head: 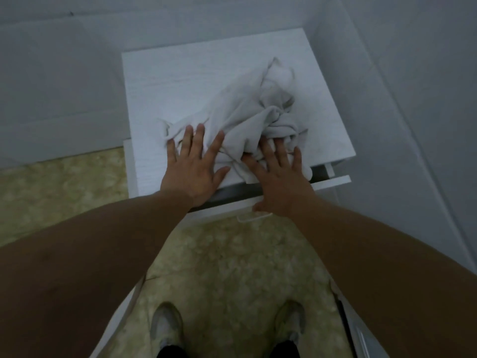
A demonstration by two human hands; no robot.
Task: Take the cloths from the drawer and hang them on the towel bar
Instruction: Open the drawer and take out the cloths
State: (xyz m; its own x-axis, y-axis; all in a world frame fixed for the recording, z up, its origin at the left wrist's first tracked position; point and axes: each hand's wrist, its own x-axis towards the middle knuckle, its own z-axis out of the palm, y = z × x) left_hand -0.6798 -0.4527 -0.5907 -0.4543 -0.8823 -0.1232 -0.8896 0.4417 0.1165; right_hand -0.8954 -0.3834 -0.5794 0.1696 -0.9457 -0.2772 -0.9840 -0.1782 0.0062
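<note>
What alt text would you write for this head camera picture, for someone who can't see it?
Seen from above, a person's left hand and right hand press flat, fingers spread, on a crumpled pale cloth lying on top of a white cabinet. Its top drawer stands slightly open below the hands; the person's shoes show on a mottled floor.

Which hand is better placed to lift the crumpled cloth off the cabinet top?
Probably the right hand: its fingers are tucked into the crumpled pale grey cloth. The left hand lies spread flat on its edge.
</note>
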